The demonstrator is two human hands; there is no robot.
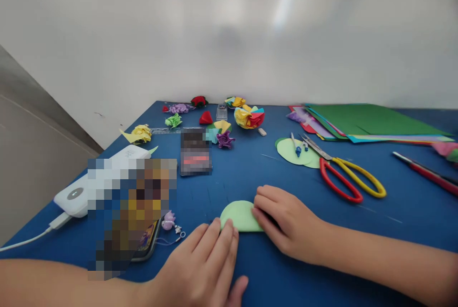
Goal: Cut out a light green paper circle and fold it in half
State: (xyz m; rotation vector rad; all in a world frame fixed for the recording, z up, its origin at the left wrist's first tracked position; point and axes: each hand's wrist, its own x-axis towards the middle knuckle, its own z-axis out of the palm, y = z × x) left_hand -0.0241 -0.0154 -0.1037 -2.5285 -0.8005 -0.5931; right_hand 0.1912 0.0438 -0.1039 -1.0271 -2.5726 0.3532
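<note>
Both hands work low on the blue table (279, 284), one at each end of a pale green paper half-circle (240, 216). The left hand (203, 259) lies flat on its left end, fingers together and thumb apart; the right hand (286, 223) curls over its right end, though whether it pinches the paper I cannot tell. The piece looks folded in half, straight edge towards the person, and the crease seems made or nearly so.

Farther back, from the left, a crumpled yellow paper flower (141, 133), a small light green paper flower (173, 120), a dark red paper rose (199, 101) and a multicoloured paper ball (249, 117) look already shaped. Right of them, pale green paper rounds (286, 148) lie cut but flat – unfolded, it seems – near red-and-yellow-handled scissors (326, 155). Behind the scissors, the stacked coloured paper sheets (368, 118) look largely uncut.
</note>
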